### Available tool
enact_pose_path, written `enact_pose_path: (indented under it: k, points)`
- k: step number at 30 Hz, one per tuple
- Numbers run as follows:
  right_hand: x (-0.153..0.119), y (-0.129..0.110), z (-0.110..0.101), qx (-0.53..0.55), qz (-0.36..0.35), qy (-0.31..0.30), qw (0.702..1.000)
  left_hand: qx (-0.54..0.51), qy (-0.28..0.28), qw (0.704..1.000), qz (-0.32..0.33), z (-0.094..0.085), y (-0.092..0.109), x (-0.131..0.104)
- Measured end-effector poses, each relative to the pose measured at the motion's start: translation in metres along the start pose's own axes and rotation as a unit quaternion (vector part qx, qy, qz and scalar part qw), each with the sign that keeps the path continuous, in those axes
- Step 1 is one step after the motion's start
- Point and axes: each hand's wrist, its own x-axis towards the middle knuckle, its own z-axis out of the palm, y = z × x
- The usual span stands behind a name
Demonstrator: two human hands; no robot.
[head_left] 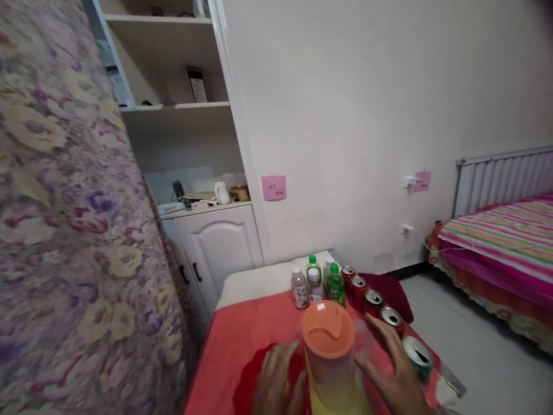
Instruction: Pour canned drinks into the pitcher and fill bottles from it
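A frosted, see-through pitcher [332, 377] with an orange lid [327, 328] stands at the near part of the table, its clear handle [363, 341] on the right. Something yellow shows at its base; I cannot tell whether it is under or inside. My left hand [279, 380], slightly blurred, is left of the pitcher over a red scalloped dish [247, 383], its thumb apart from the fingers. On the pitcher's right, my right hand [393, 372] is spread, thumb close to the handle. Neither hand visibly grips anything.
Behind the pitcher stand several bottles, among them a green-capped bottle [336, 285]. A row of opened cans [391, 319] lines the table's right side. A red cloth covers the table [224, 328]. Left are a flowered curtain [86, 230] and white cabinet [227, 248]; right, a bed [501, 242].
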Motion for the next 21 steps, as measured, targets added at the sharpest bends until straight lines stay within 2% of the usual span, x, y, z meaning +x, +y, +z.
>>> enact_pose_path:
  k: [3,6,9,13,17,21]
  points:
    - [0.001,0.018,0.006,0.043,0.079,-0.025,0.996,0.005,-0.055,0.998,0.020,0.004,0.011,0.024]
    - [0.000,0.028,0.015,0.094,0.122,-0.051,0.987,-0.016,-0.104,0.994,0.010,0.016,0.024,0.044]
    - [0.001,0.032,0.022,0.126,0.135,-0.073,0.980,-0.035,-0.172,0.984,-0.018,0.022,0.036,0.063]
    - [0.007,0.032,0.026,0.171,0.117,-0.085,0.975,-0.055,-0.246,0.966,-0.059,0.014,0.049,0.089]
    - [0.017,0.033,0.027,0.230,0.123,-0.119,0.958,-0.060,-0.287,0.954,-0.063,0.008,0.048,0.107]
    - [0.027,0.038,0.030,0.302,0.137,-0.158,0.930,-0.077,-0.319,0.945,-0.019,0.011,0.038,0.117]
